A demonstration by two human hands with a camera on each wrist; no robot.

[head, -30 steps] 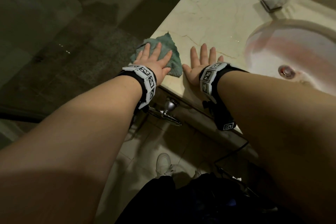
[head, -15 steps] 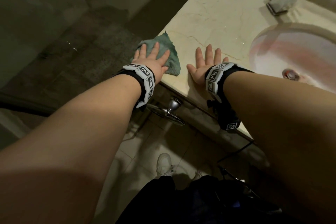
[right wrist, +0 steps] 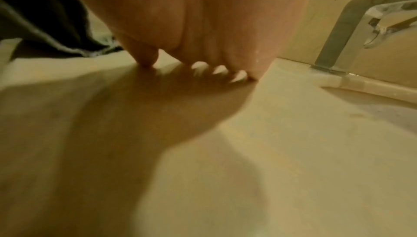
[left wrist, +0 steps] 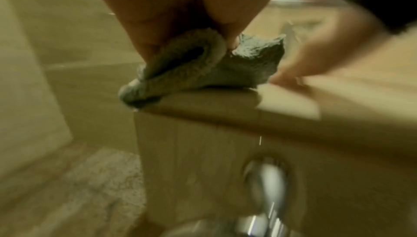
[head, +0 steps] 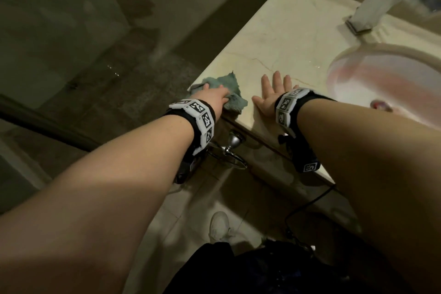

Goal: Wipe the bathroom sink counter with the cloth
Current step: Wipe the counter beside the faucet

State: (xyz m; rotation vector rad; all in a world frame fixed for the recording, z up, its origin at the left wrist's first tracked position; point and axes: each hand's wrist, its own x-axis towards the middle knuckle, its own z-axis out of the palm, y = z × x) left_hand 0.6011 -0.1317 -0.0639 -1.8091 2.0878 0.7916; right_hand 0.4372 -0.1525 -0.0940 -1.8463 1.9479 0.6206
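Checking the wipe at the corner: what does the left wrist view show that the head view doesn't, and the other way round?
Only the left wrist view: the cloth bunched and overhanging the counter's corner, with the left hand's thumb tucked against it, which suggests a grip.

Only the head view: the sink basin, the faucet, a white shoe on the floor.

Both: the left hand on the cloth, the right hand flat on the counter beside it, and a chrome fitting below the edge.

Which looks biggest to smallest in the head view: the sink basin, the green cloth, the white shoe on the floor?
1. sink basin, though cut off by the frame edge.
2. green cloth, partly under the left hand.
3. white shoe, looking only slightly smaller; farther away, so unsure.
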